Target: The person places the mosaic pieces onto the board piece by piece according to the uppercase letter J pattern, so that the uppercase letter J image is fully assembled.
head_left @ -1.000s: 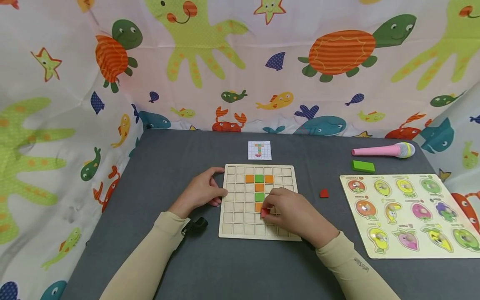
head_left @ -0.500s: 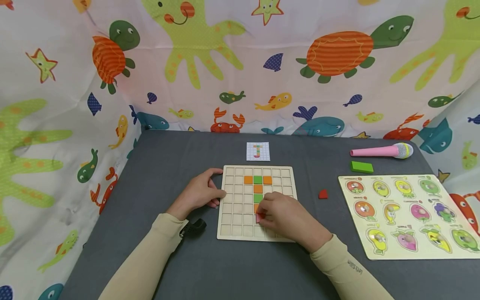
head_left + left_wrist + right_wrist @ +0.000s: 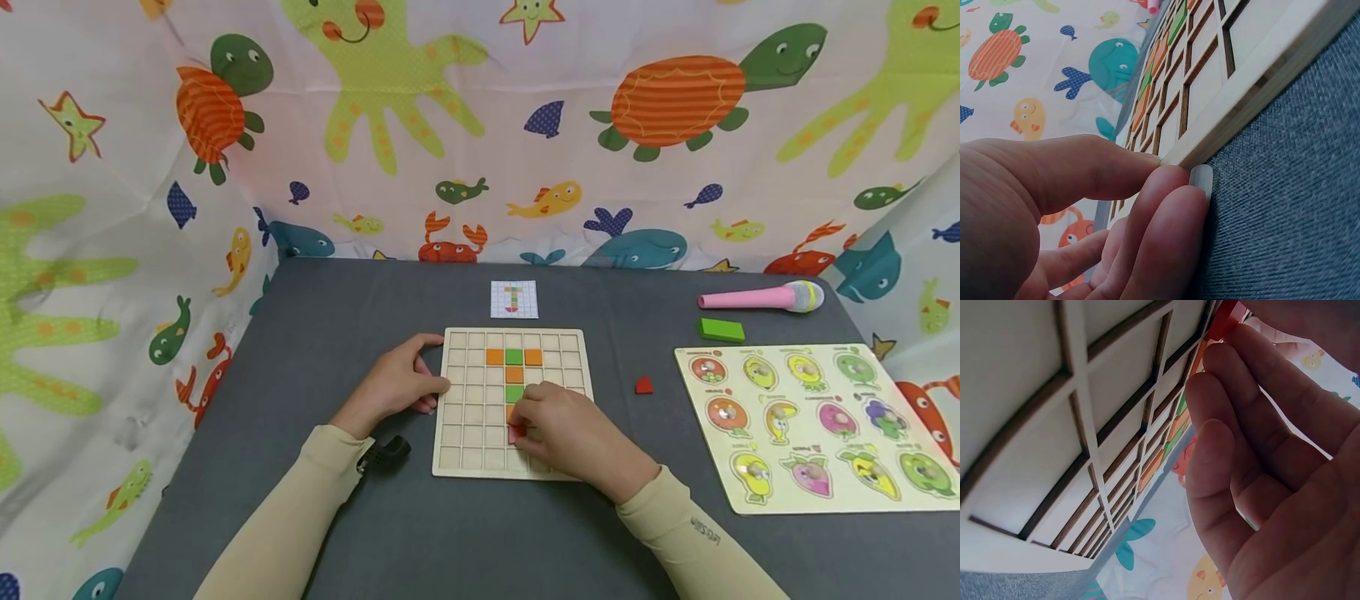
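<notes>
A wooden grid board (image 3: 456,437) lies on the table, with orange and green square tiles (image 3: 513,357) set in its cells as a T-like column. My left hand (image 3: 393,379) holds the board's left edge, thumb at the rim and other fingers bent beside it. Between the thumb and fingers of my right hand (image 3: 558,425) is a red tile (image 3: 1225,320), pinched at the lower end of the column; its full shape is hidden. Another small red tile (image 3: 644,386) with a curved side lies right of the board. Behind the board rests a card (image 3: 513,300) printed with a coloured J pattern.
At the right lies a fruit and vegetable knob puzzle (image 3: 772,492). Beyond it are a green block (image 3: 722,330) and a pink toy microphone (image 3: 750,300). A sea-animal curtain (image 3: 420,200) hangs behind and beside the grey table (image 3: 352,308).
My right hand has shifted slightly left and down with the red tile, bringing it into the cell area below the lowest orange tile. My left hand stays at the board's edge.
</notes>
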The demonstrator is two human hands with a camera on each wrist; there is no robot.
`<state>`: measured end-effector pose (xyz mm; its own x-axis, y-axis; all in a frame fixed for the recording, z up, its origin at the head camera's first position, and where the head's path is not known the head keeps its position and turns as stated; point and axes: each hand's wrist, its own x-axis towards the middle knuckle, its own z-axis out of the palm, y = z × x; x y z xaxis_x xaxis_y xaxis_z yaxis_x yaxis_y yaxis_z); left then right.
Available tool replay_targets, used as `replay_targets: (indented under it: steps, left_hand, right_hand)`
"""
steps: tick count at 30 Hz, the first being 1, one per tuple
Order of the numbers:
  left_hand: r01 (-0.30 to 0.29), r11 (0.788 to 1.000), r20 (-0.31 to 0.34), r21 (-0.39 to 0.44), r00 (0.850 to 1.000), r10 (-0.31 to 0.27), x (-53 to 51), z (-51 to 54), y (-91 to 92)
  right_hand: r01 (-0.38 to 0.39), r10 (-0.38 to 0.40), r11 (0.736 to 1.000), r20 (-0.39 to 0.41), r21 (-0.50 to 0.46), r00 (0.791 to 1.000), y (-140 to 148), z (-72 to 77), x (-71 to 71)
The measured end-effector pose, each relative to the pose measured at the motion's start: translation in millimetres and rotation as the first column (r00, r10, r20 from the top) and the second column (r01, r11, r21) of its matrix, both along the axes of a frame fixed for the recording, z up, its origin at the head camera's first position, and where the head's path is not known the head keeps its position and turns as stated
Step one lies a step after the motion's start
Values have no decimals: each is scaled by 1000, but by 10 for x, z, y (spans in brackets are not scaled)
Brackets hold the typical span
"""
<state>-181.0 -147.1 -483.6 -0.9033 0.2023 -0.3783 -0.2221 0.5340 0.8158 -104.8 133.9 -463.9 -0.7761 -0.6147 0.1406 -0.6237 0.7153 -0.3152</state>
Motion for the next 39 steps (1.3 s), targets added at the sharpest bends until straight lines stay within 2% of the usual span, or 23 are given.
replay_targets:
  steps: [16, 27, 32, 39]
  left_hand:
    - [13, 1000, -1, -8, 1000, -13, -15, 19, 43]
    - [19, 1000, 0, -7, 1000, -19, -18, 11, 34]
    - [14, 1000, 2, 7, 1000, -14, -12, 10, 14]
    - [2, 1000, 11, -18, 1000, -1, -6, -18, 2]
  right_hand:
    - [13, -13, 1000, -13, 1, 1000, 38, 2, 28]
    - [15, -15, 1000, -56, 1, 998, 65, -18, 15]
    - [16, -16, 1000, -45, 5, 999, 47, -26, 11]
    - [24, -24, 999, -16, 33, 1000, 64, -6, -29]
